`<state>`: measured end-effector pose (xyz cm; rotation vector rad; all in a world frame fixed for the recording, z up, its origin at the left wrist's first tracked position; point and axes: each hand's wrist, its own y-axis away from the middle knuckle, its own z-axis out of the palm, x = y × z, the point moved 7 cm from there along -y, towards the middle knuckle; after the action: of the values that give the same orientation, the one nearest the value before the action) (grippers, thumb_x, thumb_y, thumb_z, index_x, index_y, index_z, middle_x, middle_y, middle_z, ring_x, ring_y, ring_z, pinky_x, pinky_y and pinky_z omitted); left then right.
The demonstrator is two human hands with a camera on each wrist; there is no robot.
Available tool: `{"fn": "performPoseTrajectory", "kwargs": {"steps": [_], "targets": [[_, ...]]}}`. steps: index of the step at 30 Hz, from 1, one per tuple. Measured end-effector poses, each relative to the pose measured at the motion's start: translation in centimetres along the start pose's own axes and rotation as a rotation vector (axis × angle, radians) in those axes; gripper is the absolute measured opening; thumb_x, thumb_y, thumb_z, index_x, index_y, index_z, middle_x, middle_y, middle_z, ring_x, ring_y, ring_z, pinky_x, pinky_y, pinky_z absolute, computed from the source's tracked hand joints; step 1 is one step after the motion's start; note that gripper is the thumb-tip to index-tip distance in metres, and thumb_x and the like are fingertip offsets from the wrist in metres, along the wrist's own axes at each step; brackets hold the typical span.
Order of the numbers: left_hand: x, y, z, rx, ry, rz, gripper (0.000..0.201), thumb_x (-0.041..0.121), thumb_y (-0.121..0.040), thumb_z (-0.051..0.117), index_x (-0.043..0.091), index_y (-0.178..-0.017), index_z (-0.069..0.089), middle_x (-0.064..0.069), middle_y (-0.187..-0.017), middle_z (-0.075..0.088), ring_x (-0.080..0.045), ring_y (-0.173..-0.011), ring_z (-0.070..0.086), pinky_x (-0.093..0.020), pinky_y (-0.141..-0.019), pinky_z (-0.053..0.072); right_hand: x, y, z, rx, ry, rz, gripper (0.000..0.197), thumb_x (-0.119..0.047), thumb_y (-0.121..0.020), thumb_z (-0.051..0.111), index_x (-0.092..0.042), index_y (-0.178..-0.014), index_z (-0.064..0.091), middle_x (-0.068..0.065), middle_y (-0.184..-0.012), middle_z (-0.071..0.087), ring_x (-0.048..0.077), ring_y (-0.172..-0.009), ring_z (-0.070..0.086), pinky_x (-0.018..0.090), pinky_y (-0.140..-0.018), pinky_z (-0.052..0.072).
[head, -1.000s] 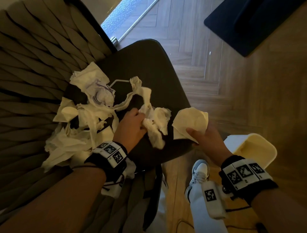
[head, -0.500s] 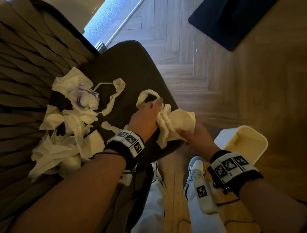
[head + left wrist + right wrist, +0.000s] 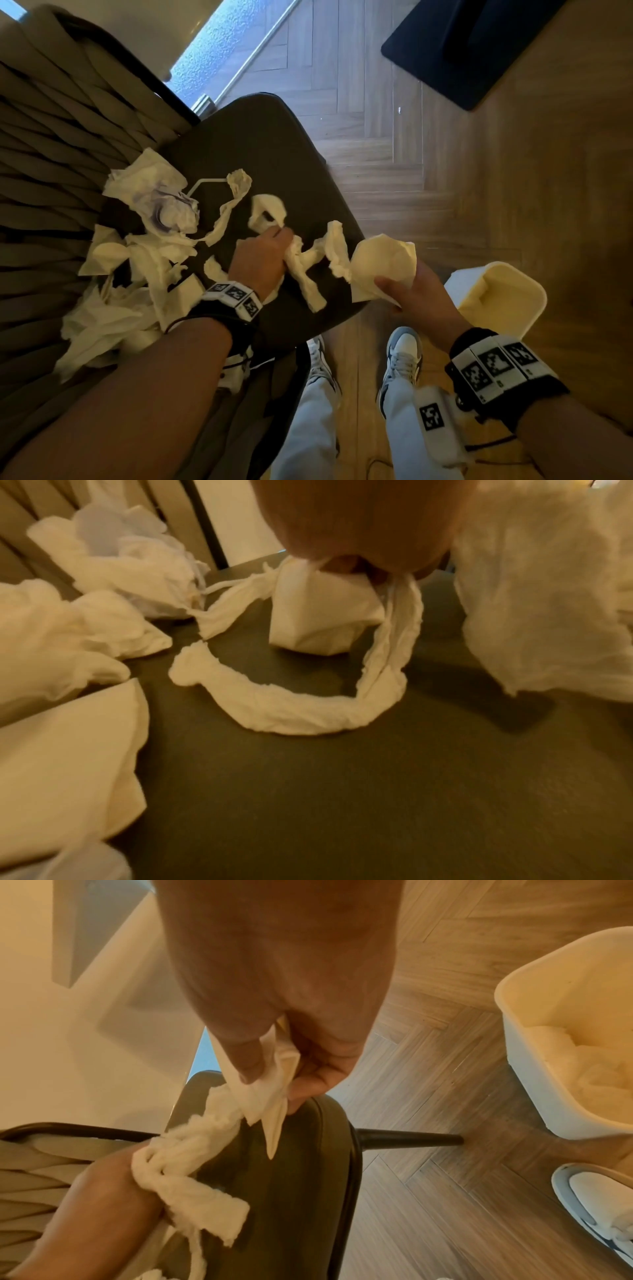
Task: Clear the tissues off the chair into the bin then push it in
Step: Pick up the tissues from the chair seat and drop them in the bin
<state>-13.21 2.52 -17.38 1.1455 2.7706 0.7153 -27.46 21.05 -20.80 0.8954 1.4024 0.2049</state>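
Crumpled white tissues [image 3: 150, 212] lie heaped on the left and back of the dark chair seat [image 3: 267, 144]. My left hand [image 3: 270, 250] rests on the seat and grips twisted tissue strips [image 3: 308, 263], also seen as twisted tissue strips [image 3: 185, 1177]. A looped strip [image 3: 291, 712] and a folded piece [image 3: 318, 615] lie beside it. My right hand [image 3: 407, 291] pinches a folded tissue [image 3: 380, 263] between thumb and fingers just off the seat's front right edge, the same folded tissue [image 3: 263, 1093]. The cream bin [image 3: 503, 294] stands on the floor to the right.
The bin [image 3: 565, 1010] holds some tissue inside. A dark chair leg [image 3: 411, 1141] points toward it across the herringbone wood floor. My white shoes [image 3: 404, 356] stand between chair and bin. A woven chair back [image 3: 51, 137] rises at left; a black mat [image 3: 472, 44] lies far right.
My left hand dragged a bunch of twisted tissue rightwards across the seat to my right hand, then the hands drew slightly apart. The right hand kept hold of its folded tissue.
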Motion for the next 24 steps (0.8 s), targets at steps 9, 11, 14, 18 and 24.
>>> {"fn": "performPoseTrajectory", "kwargs": {"steps": [9,11,14,18,24], "targets": [[11.8,0.3,-3.8,0.174,0.416,0.230,0.021,0.014,-0.083,0.069,0.005,-0.102,0.065,-0.013,-0.095,0.071,-0.024,-0.086,0.068,-0.042,-0.085,0.055,1.7,2.9,-4.7,0.169,-0.205,-0.019,0.047,-0.029,-0.083,0.068,-0.027,-0.127,0.051,0.004,-0.114,0.066,0.021,-0.102,0.064,0.046,-0.075,0.058],[17.6,0.2,-3.9,0.154,0.569,0.310,0.014,0.015,-0.082,0.070,0.008,-0.094,0.066,-0.010,-0.088,0.071,-0.018,-0.077,0.066,-0.039,-0.077,0.057,3.9,4.1,-7.7,0.277,-0.258,0.033,0.052,-0.035,-0.077,0.069,-0.025,-0.125,0.052,0.006,-0.112,0.068,0.025,-0.101,0.066,0.051,-0.077,0.057],[25.6,-0.4,-1.4,-0.043,0.849,0.245,0.025,0.024,-0.086,0.059,0.009,-0.106,0.063,-0.015,-0.099,0.069,-0.026,-0.090,0.066,-0.045,-0.085,0.054,8.5,6.2,-13.1,0.459,-0.283,0.165,0.048,-0.031,-0.082,0.068,-0.019,-0.125,0.050,0.009,-0.111,0.066,0.028,-0.096,0.065,0.041,-0.065,0.057],[34.9,-1.1,1.8,-0.080,1.008,0.313,0.012,0.004,-0.085,0.059,-0.001,-0.092,0.067,-0.020,-0.086,0.070,-0.034,-0.078,0.068,-0.041,-0.073,0.056,15.2,8.7,-18.7,0.586,-0.331,0.337,0.034,-0.027,-0.085,0.063,-0.006,-0.109,0.050,0.009,-0.089,0.058,0.025,-0.081,0.059,0.021,-0.050,0.045],[40.1,-5.0,12.5,-0.213,1.014,0.124,0.007,0.004,-0.083,0.065,0.001,-0.078,0.065,-0.011,-0.074,0.062,-0.016,-0.062,0.057,-0.026,-0.063,0.049,28.4,7.6,-20.9,0.561,-0.268,0.571,0.036,-0.023,-0.086,0.065,-0.001,-0.113,0.057,0.016,-0.097,0.058,0.030,-0.088,0.058,0.036,-0.069,0.044]]}}
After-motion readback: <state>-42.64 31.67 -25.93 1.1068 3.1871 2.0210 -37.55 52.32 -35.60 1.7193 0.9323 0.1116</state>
